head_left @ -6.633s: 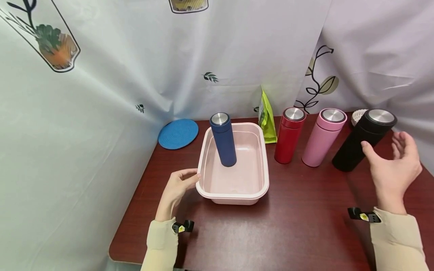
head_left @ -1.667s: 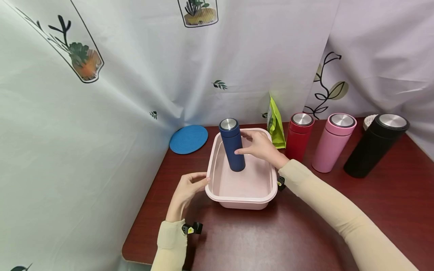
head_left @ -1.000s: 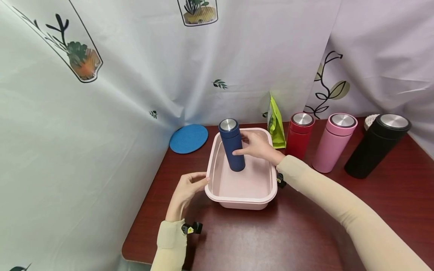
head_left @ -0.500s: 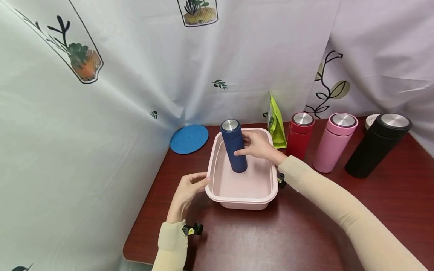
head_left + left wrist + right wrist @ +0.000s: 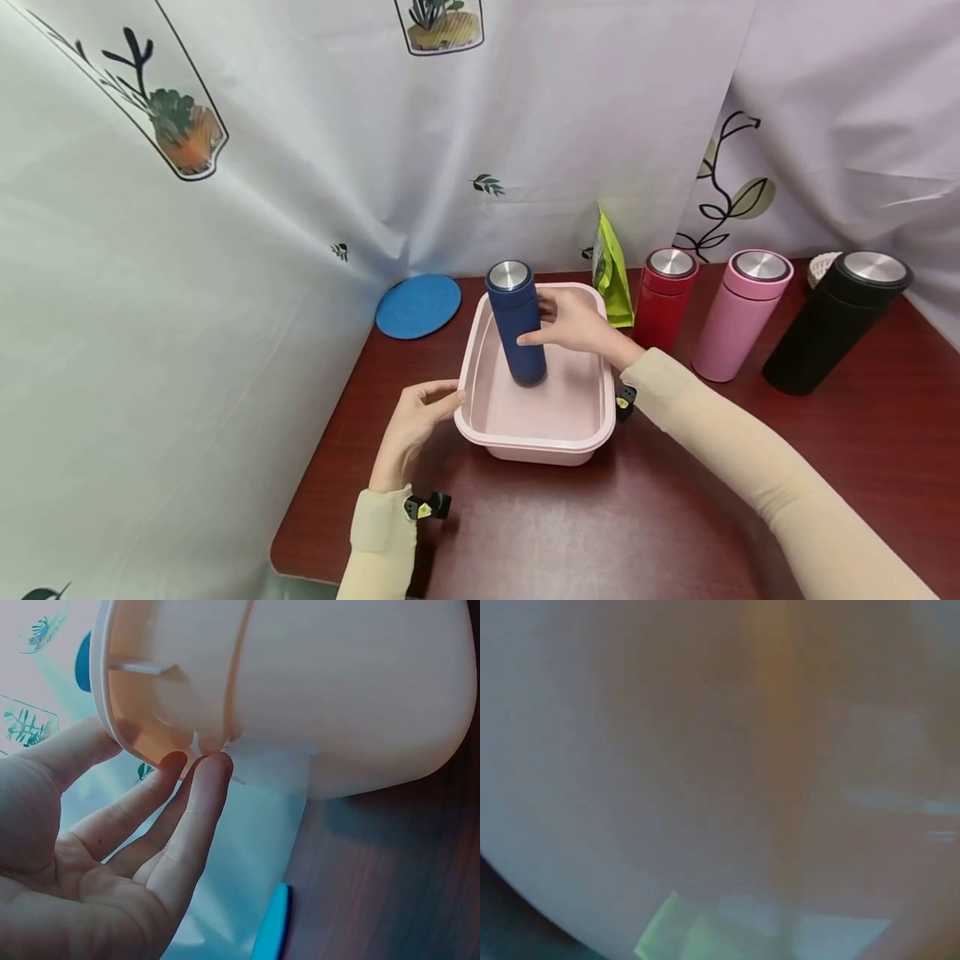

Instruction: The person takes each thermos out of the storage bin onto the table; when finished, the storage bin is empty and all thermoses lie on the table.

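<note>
A navy blue thermos bottle (image 5: 516, 325) with a steel-topped lid stands nearly upright inside the pink plastic basin (image 5: 551, 446). My right hand (image 5: 573, 325) grips it from the right, thumb across the front and fingers partly hidden behind. With the thumb on the rim and the fingers against the outer wall, my left hand (image 5: 422, 412) holds the basin's left side; the left wrist view shows these fingers (image 5: 206, 799) on the basin wall (image 5: 360, 682). In the right wrist view, the blurred basin wall (image 5: 667, 750) covers most of the picture and hides the hand.
Red (image 5: 663, 300), pink (image 5: 738, 321) and black (image 5: 832, 325) thermos bottles stand in a row right of the basin. Behind it is a green pouch (image 5: 613, 275). A blue round mat (image 5: 417, 307) lies at the back left, and a white woven item (image 5: 819, 268) sits behind the black bottle.
Since the earliest frame, my right hand has gone from beside the black bottle to the blue one. Over the last second the blue bottle has shifted slightly right. The left hand keeps its hold.
</note>
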A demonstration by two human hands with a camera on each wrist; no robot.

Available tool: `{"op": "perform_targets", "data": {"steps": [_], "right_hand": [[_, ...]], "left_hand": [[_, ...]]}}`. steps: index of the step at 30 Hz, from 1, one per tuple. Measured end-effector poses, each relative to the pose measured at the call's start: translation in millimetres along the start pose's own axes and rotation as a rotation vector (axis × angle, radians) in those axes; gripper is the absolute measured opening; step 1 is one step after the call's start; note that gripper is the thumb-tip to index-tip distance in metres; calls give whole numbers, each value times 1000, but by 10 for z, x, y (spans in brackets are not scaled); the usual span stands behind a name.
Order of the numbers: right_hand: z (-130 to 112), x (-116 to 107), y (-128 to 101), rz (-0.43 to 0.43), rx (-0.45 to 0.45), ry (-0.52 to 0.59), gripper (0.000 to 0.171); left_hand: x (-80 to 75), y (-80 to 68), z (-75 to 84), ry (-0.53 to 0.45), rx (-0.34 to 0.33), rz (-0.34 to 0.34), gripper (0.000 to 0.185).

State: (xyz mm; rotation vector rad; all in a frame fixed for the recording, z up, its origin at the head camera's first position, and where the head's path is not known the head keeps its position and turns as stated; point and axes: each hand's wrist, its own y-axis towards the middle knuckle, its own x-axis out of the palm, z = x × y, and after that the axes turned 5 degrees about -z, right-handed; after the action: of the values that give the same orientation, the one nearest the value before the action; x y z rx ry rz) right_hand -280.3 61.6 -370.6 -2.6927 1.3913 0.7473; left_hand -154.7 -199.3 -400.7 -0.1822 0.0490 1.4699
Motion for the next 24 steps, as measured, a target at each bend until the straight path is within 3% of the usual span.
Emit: {"op": "perform_targets", "data": {"steps": [5,11,18,24], "right_hand": [[-221,-29,-70,42,8,-14,80],[-599,-47,-241,66,-53,15,69],[-733,-114,-386,89,-33,-12,66],[-775,-213,-483,121,-72,16,64]], "left_hand": [[-4,8,-23,33,27,22,31],[-17,5,-48,15,35,34,31],[-12,5,-41,-23,43,4,31],[-3,7,-32,-43,53,-2,31]]}}
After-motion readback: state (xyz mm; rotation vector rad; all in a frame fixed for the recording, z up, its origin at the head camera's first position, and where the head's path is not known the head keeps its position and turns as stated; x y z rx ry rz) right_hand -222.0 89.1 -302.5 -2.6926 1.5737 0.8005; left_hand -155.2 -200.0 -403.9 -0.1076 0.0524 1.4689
